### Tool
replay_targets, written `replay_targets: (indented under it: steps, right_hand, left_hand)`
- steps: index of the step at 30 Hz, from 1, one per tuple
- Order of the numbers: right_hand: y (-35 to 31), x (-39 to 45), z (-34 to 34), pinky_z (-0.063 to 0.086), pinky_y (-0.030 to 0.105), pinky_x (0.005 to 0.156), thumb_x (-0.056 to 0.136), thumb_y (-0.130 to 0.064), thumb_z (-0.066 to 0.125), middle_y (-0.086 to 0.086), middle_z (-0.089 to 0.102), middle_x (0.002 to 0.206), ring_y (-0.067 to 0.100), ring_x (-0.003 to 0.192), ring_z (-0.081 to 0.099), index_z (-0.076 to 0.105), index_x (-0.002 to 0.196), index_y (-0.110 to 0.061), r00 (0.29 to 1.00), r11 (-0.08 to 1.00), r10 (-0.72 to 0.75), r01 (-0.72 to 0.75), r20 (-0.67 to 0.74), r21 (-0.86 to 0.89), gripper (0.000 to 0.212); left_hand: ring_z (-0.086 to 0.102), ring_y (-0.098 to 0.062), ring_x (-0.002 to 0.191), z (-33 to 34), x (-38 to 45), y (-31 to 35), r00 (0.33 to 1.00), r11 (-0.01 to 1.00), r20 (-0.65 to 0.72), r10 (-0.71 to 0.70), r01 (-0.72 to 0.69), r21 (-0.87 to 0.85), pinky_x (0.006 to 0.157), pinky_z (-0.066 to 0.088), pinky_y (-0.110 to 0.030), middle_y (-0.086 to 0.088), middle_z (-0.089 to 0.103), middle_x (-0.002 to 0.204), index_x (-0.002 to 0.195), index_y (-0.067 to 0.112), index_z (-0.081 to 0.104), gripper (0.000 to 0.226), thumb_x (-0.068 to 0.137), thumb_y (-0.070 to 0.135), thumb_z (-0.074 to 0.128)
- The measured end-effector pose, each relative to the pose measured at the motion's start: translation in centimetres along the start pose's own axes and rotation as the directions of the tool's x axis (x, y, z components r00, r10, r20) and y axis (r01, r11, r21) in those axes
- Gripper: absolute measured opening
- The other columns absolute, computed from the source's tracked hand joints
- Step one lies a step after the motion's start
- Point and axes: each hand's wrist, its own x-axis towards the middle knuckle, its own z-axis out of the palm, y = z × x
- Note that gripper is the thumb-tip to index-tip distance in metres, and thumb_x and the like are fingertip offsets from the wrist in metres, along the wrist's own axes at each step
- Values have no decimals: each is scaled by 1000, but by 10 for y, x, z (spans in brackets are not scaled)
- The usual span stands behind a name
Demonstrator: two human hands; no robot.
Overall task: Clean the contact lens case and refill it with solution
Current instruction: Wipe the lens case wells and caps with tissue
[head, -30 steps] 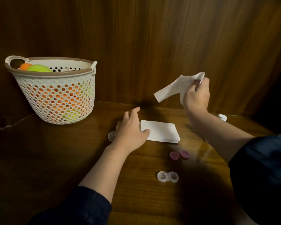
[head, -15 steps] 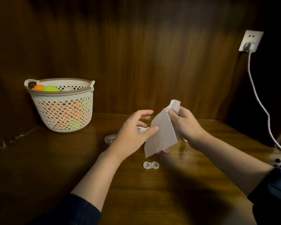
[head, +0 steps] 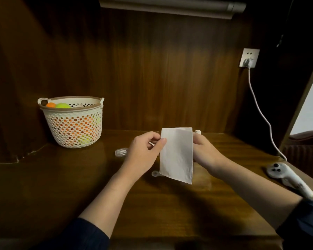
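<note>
Wooden bench [head: 179,210]: left grip [head: 143,152] and right grip [head: 204,152] pinch tissue [head: 176,156]; basket [head: 72,127] at ten o'clock.

A: how's the cam set up here? only 1 view?

B: yep, just 1, a wide-angle head cam. Looks fwd and down over the tabletop [head: 170,204] toward the wood back wall [head: 152,69]. Pretty close, both forearms come in from the bottom edge w/ the left hand [head: 143,156] and right hand [head: 204,152] near center.

A: how wide?

B: Wide enough to catch the basket [head: 74,123] far left and the wall socket [head: 248,57] upper right. No 2nd view, so no overlap.
</note>
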Motion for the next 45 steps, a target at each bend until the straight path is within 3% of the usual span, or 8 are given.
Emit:
replay_targets:
  steps: [4, 9, 15, 20, 26, 37, 41, 45]
  right_hand:
    - [1, -5, -2, 52, 42, 106, 82, -88, 53, -16, 66, 129, 17, 122, 65, 59, 129, -49, 978, 948, 209, -199, -12, 248, 61]
    - [12, -3, -4, 62, 49, 102, 101, -49, 69, -10, 80, 104, 20, 102, 79, 64, 126, -34, 973, 925, 227, -206, -31, 320, 29]
    - [26, 8, -6, 58, 55, 106, 108, -38, 63, 2, 73, 127, 28, 116, 72, 63, 132, -26, 941, 890, 327, -277, -83, 361, 27]
    - [41, 21, -12, 59, 34, 81, 112, -39, 52, -2, 63, 127, 20, 107, 66, 51, 145, -24, 895, 948, 318, -297, -314, 115, 36]
    - [65, 36, -21, 58, 40, 80, 105, -51, 61, 8, 59, 137, 26, 107, 63, 54, 150, -17, 904, 934, 295, -341, -308, -107, 57]
    - [63, 68, -19, 42, 35, 78, 109, -47, 47, -1, 67, 83, 17, 81, 57, 75, 92, -20, 951, 546, -81, -208, -298, -812, 43]
    - [48, 72, -23, 31, 21, 45, 105, -34, 63, -6, 60, 59, 11, 53, 55, 66, 64, -29, 998, 607, -24, -37, -65, -793, 42]
    - [42, 78, -23, 43, 21, 50, 97, -45, 75, -10, 76, 76, 10, 70, 68, 85, 90, -30, 980, 653, 169, -34, 102, -757, 20]
  left_hand:
    - [72, -10, 86, 8, 0, 1, 998, 998, -17, -56, 56, -23, 54, 50, -12, 13, 73, 97, 101, 28, 70, 17, 105, 42, 62]
    - [75, -13, 82, 20, 5, -2, 995, 985, 34, -95, 99, -141, 64, 61, -33, 5, 78, 93, 101, 23, 73, 19, 106, 38, 62]
    - [75, -18, 94, 31, 12, -10, 988, 975, 87, -125, 139, -176, 71, 57, -37, 1, 79, 106, 110, 19, 74, 21, 106, 36, 62]
    - [74, -4, 84, 28, 17, -31, 983, 993, 151, -108, 114, -29, 64, 55, -13, 12, 72, 111, 119, 32, 70, 16, 106, 37, 62]
    - [57, -11, 118, 17, 19, -66, 863, 905, 427, -269, 75, 418, 103, 56, -40, 13, 53, 130, 136, 36, 65, 49, 91, 52, 78]
    - [65, -3, 85, 20, 38, -91, 857, 941, 461, -230, 75, 329, 70, 54, -28, 19, 71, 95, 95, 39, 75, 15, 88, 49, 83]
    - [67, -3, 82, 8, 51, -93, 913, 981, 377, -157, 100, 165, 66, 49, -19, 21, 71, 84, 102, 32, 79, 10, 95, 39, 78]
    - [75, -6, 78, 5, 60, -91, 920, 986, 355, -166, 162, 41, 71, 57, -23, 13, 79, 86, 114, 34, 75, 15, 99, 31, 74]
